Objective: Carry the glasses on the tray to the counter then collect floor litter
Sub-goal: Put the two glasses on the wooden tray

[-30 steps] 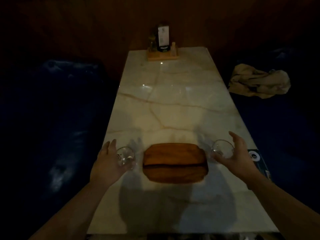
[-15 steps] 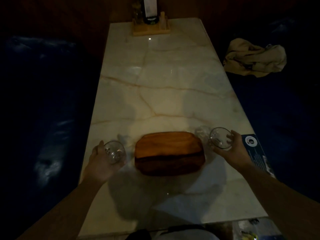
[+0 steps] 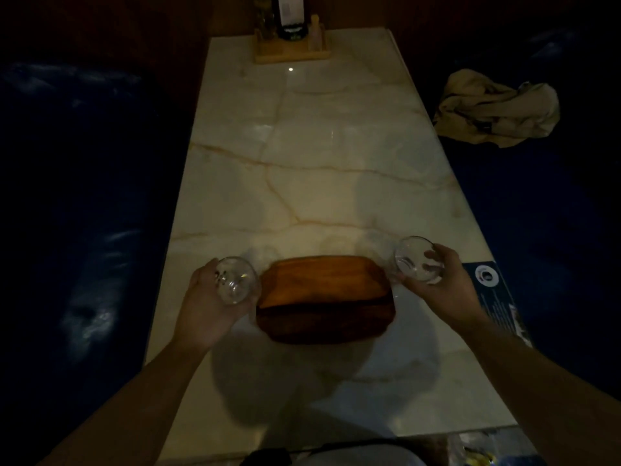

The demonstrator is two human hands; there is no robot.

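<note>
A brown wooden tray (image 3: 324, 299) lies near the front of a long marble table (image 3: 302, 163), with nothing on it. My left hand (image 3: 208, 307) grips a clear glass (image 3: 237, 280) just left of the tray, tilted with its mouth toward me. My right hand (image 3: 437, 290) holds a second clear glass (image 3: 415, 258) just right of the tray, also tilted. Both glasses are lifted off the table.
A wooden condiment holder (image 3: 290, 45) with a dark bottle stands at the table's far end. Dark blue bench seats flank the table; a crumpled beige cloth (image 3: 497, 109) lies on the right one. A blue printed card (image 3: 494, 297) sits at the table's right edge. Litter (image 3: 480, 452) shows at bottom right.
Both hands closed on the glasses beside the tray and raised and tilted them. The view has shifted closer over the table.
</note>
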